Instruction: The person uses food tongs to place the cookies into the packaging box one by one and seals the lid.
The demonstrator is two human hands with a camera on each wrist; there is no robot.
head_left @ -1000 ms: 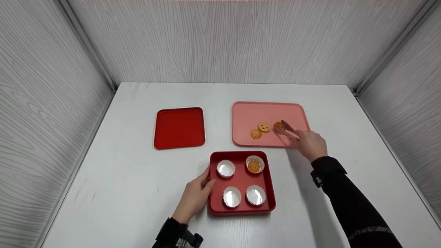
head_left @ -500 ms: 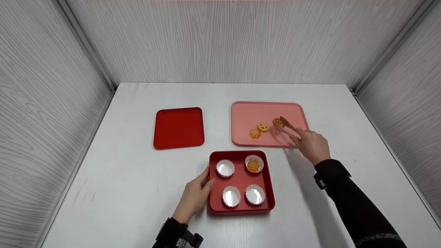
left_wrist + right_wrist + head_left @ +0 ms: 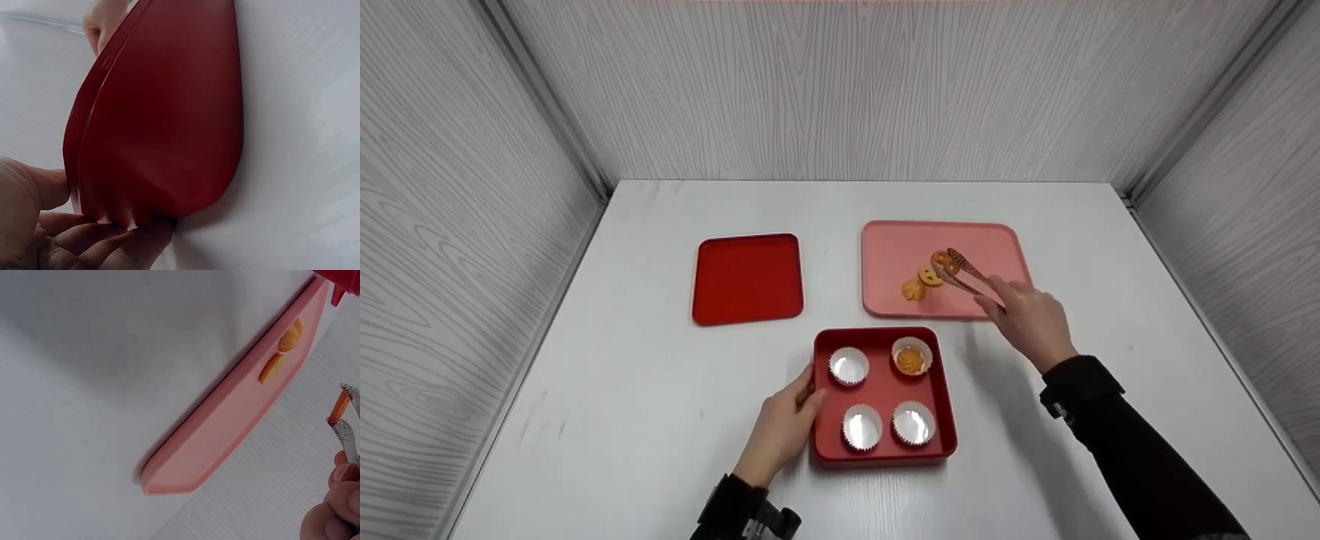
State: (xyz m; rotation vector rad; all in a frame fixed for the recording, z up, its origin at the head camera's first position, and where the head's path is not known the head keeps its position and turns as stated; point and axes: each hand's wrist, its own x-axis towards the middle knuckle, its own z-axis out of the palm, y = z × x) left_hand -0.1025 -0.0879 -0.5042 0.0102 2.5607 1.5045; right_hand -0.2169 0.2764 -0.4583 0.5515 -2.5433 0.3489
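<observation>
My right hand [image 3: 1035, 324] grips a pair of metal tongs [image 3: 969, 279] above the pink tray. Between the tongs' perforated tips is a round orange-brown cookie [image 3: 339, 406], raised off the tray. A round cookie with holes [image 3: 930, 276] and a ridged cookie [image 3: 913, 290] lie on the pink tray [image 3: 997, 238]. My left hand [image 3: 782, 429] holds the left wall of a square red box [image 3: 885, 397], thumb at the rim and fingers against the outside. Inside it stand several white paper cups, such as the front right cup [image 3: 914, 424]; the back right one holds a swirled cookie [image 3: 910, 361].
A flat square red tray or lid [image 3: 748, 279] lies at the back left of the white table [image 3: 607, 390]. Grey wood-grain panels [image 3: 825, 90] enclose the table at the back and both sides.
The tongs have lifted the orange-brown cookie off the pink tray and moved left with it, over the other cookies. My left hand stays at the red box.
</observation>
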